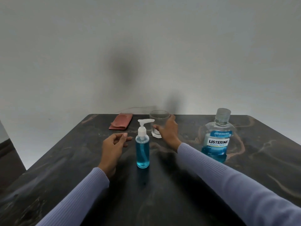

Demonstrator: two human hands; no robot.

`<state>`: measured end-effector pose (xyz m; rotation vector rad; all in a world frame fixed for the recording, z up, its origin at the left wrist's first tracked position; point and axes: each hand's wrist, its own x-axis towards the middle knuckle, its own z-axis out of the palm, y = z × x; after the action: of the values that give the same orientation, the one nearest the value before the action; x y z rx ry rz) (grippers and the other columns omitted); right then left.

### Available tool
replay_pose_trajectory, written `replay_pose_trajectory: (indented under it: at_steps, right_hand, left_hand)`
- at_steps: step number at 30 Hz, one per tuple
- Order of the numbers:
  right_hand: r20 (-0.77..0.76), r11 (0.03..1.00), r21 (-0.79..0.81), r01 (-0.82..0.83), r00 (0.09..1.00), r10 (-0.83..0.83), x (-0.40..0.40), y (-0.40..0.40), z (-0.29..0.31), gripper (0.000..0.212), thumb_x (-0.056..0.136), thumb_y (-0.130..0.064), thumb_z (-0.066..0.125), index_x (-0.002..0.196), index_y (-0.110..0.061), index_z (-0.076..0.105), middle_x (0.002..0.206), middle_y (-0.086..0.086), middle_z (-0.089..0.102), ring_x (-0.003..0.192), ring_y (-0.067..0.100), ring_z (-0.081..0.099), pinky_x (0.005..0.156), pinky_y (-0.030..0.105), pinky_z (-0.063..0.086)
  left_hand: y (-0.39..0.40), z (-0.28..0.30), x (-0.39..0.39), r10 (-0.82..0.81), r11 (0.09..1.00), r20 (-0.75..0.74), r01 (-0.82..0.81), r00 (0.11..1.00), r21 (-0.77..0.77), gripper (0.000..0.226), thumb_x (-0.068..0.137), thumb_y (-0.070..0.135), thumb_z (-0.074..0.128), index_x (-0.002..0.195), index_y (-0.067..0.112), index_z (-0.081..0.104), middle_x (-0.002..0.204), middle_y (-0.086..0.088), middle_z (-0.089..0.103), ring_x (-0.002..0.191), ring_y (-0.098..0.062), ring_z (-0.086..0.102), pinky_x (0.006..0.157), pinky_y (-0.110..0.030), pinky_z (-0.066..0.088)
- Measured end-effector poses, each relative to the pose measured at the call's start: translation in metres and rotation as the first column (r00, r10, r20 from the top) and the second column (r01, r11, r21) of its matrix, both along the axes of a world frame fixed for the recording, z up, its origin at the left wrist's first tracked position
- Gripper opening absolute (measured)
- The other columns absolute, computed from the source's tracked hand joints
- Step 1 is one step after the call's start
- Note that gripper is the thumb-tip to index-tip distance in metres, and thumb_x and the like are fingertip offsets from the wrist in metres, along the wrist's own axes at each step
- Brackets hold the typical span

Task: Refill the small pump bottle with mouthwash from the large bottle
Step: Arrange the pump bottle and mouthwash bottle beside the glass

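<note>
A small clear pump bottle (143, 150) full of blue liquid stands upright at the middle of the dark table, its white pump head on and the spout pointing right. To the right stands the large mouthwash bottle (217, 141), capped, with blue liquid in its lower part. My right hand (168, 132) grips a clear drinking glass (158, 123) just behind the pump bottle, under the spout. My left hand (114, 144) hovers left of the pump bottle with loosely curled fingers, holding nothing.
A folded reddish cloth (121, 121) lies at the back of the dark marbled table (179, 185), near the grey wall. The table's left edge runs diagonally at the lower left.
</note>
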<state>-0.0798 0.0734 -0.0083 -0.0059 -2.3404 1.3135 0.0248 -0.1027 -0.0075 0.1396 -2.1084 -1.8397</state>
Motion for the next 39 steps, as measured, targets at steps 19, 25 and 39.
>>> replay_pose_trajectory:
  at_steps: [19,25,39]
  right_hand:
    - [0.126,0.956,-0.030,-0.292,0.948,0.294,0.135,0.056,0.011,0.082,0.071,-0.019,0.080,0.136,-0.013,0.031,0.134,0.007,0.051,0.121,0.021,0.052,0.103,0.034,0.045]
    - [0.263,0.910,0.199,-0.365,0.914,0.309,0.145,0.070,0.029,0.084,0.077,-0.028,0.074,0.143,-0.012,0.026,0.144,0.007,0.044,0.129,0.019,0.045,0.107,0.031,0.039]
    - [-0.122,0.901,0.303,-0.309,0.925,0.359,0.179,0.018,0.052,0.040,0.078,-0.048,0.068,0.107,-0.023,0.056,0.104,-0.008,0.061,0.088,0.005,0.061,0.069,0.016,0.053]
  left_hand:
    - [0.004,0.017,0.028,-0.267,0.919,-0.053,0.237,0.962,-0.316,0.042,0.053,0.047,0.073,0.094,0.046,0.061,0.097,0.024,0.064,0.092,0.000,0.059,0.074,-0.023,0.047]
    - [0.003,0.015,0.025,-0.256,0.922,-0.061,0.225,0.965,-0.315,0.044,0.054,0.034,0.080,0.095,0.033,0.066,0.098,0.014,0.068,0.091,-0.005,0.062,0.077,-0.026,0.051]
    - [0.039,0.008,0.061,-0.047,0.931,-0.189,-0.025,0.981,-0.365,0.053,0.041,0.050,0.082,0.079,0.023,0.057,0.077,0.009,0.061,0.071,-0.007,0.056,0.059,-0.018,0.040]
